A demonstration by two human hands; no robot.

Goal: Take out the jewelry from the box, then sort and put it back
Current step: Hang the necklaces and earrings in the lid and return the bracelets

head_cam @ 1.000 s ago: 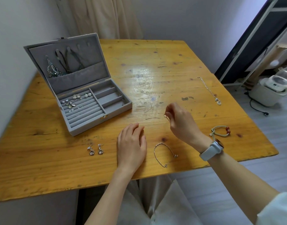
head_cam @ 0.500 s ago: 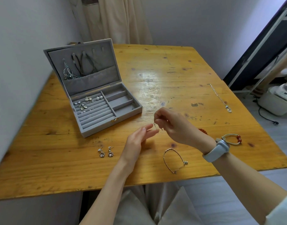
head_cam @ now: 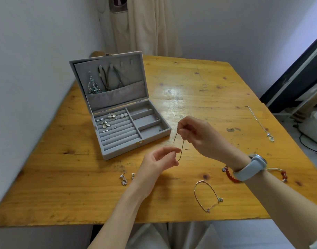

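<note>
A thin gold chain [head_cam: 181,150] hangs in a loop above the table, between both hands. My right hand [head_cam: 199,135] pinches its upper part, and my left hand [head_cam: 161,160] pinches the bottom of the loop. The grey jewelry box [head_cam: 152,136] stands open to the left, with earrings [head_cam: 107,121] in its ring rolls and necklaces [head_cam: 107,79] hanging in the lid. On the table lie a pair of earrings [head_cam: 124,178], a silver bracelet [head_cam: 207,196], a red bead bracelet [head_cam: 229,175], a cord bracelet with red beads [head_cam: 279,173] and a silver necklace [head_cam: 261,124].
The wooden table [head_cam: 199,90] stands against a white wall on the left. Curtains hang behind it. A dark frame and a white appliance with cables stand on the floor at the right. My lap is under the near table edge.
My left hand rose from the table and took the lower end of the chain. My right hand lifted the chain higher, so it now hangs between both hands. The camera tilted and moved closer.
</note>
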